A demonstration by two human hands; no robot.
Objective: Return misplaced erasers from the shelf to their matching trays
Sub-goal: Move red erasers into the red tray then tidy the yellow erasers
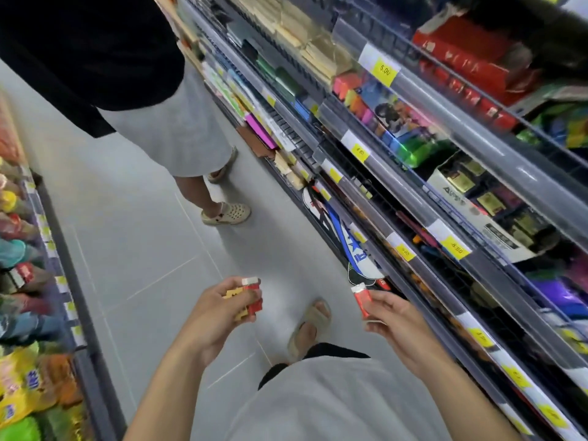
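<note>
Head view: my left hand [216, 313] has its fingers curled around a small bunch of erasers [246, 299], thumb on top. At least one is red with a white end, and there are yellow ones tucked behind it; exact count unclear, blurry.

My right hand [393, 319] pinches a single red eraser [362, 299] between thumb and fingertips. The other fingers are loosely bent underneath. That eraser has a white end pointing up and away from me, and it's tilted. A thin white edge shows under my fingers; can't tell what it is.

Both hands are at waist height over the aisle floor [143, 243], apart from each other, neither touching the shelves.

Room: a shop aisle with grey tile. The shelf unit [477, 160] on my right has clear plastic rails with yellow price tags [384, 71], stocked with colourful stationery, red boxes and a white display box of dark packets. On my left is a lower shelf of snack bags [19, 386]. Another person [152, 116] stands ahead in a black top, grey shorts and beige clogs. My own sandalled foot [310, 326] shows between my hands, grey shirt below.
</note>
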